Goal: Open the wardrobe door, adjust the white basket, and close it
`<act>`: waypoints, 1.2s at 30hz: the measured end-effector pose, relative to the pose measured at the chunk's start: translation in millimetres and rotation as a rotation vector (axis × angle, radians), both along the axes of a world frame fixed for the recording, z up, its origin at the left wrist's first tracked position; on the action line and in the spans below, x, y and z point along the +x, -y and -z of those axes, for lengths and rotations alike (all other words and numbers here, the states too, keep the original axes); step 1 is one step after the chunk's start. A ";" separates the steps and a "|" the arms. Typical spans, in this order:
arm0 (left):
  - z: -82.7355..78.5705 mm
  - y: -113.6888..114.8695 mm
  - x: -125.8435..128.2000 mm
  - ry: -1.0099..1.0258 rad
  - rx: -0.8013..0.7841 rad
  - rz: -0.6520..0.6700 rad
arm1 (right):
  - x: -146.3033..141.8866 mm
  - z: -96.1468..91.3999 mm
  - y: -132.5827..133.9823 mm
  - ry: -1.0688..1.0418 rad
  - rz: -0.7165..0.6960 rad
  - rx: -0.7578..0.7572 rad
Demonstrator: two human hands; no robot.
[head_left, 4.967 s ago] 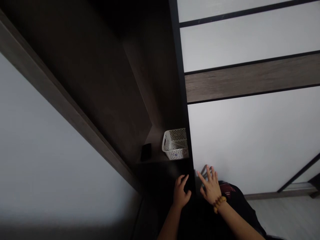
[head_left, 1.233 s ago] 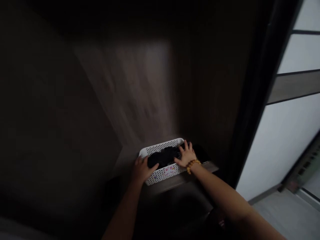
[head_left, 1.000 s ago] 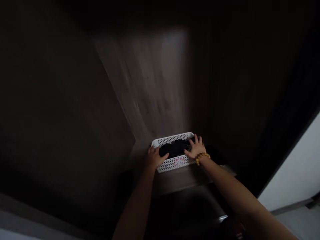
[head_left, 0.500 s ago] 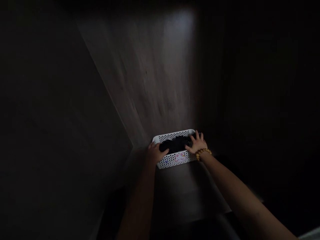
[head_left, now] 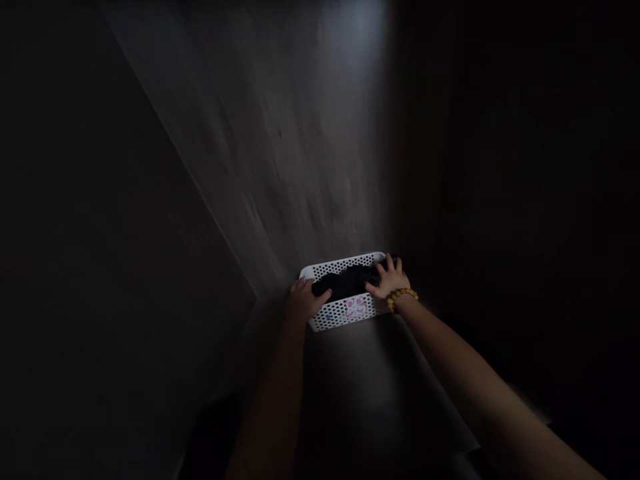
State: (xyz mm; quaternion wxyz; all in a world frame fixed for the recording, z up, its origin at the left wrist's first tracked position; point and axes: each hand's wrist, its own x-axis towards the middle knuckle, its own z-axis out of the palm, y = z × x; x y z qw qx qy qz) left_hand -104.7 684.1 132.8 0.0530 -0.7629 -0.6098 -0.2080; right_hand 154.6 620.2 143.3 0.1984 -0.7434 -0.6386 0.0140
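A white perforated plastic basket [head_left: 332,319] with a pink-and-white sticker on its near side is low in the middle of the head view. Dark, crumpled, cloth-like stuff [head_left: 345,283] lies inside it. My left hand [head_left: 303,301] grips the basket's left end, its thumb over the near rim and fingers along the end. At the opposite end, my right hand [head_left: 391,281] is wrapped over the right edge with its fingers spread, partly over the dark contents. A yellow-brown beaded bracelet [head_left: 401,298] circles my right wrist. The basket's underside is hidden.
Beyond the basket stretches a wood-grain floor [head_left: 300,167], brightest at the top. A dark wall or panel [head_left: 100,253] borders it on the left. Deep shadow hides the right side. Below the basket, a paler patch [head_left: 373,373] shows between my arms.
The basket and both hands appear slightly higher and farther left in view. The floor's left edge has shifted left as the camera moved. My hold looks the same.
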 end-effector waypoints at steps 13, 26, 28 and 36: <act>13.7 98.5 25.4 0.114 0.416 0.005 | 0.6 -4.0 3.5 -0.008 0.030 0.017; 85.4 280.1 36.1 -0.025 -0.173 0.167 | -23.4 -4.5 112.1 -0.040 -0.099 0.401; 77.0 287.6 34.0 -0.016 -0.152 0.165 | -30.3 3.4 172.4 -0.092 -0.215 0.512; 72.9 351.9 26.1 0.163 0.158 0.058 | 60.0 -18.3 457.1 -0.048 -0.064 0.815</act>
